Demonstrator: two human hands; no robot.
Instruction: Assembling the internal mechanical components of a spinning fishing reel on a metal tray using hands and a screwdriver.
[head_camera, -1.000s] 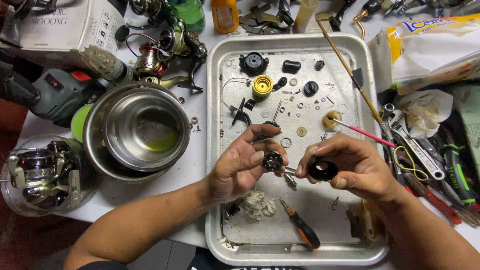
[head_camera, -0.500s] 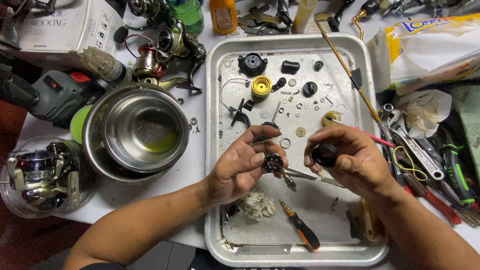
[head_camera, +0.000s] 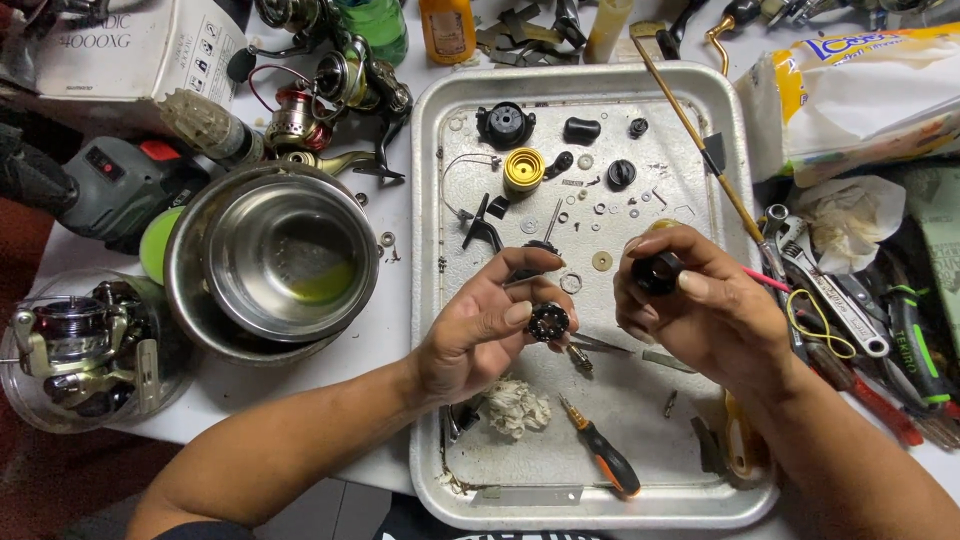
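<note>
Fingers of the left hand (head_camera: 480, 325) pinch a small black gear (head_camera: 548, 321), thumb over the top, above the middle of the tray (head_camera: 432, 300). The right hand (head_camera: 700, 305) curls its fingers round a black knob (head_camera: 657, 272), just right of the gear and apart from it. The gear is round, dark and toothed (its details are too small to read). Below the hands the tray holds a rag (head_camera: 517, 407) and an orange-handled screwdriver (head_camera: 600, 458); its upper part is strewn with washers and a yellow spool (head_camera: 523, 169). Left of the tray stands a steel bowl (head_camera: 275, 260) on a crowded white table (head_camera: 395, 330); wrenches (head_camera: 825, 285) lie to its right.
</note>
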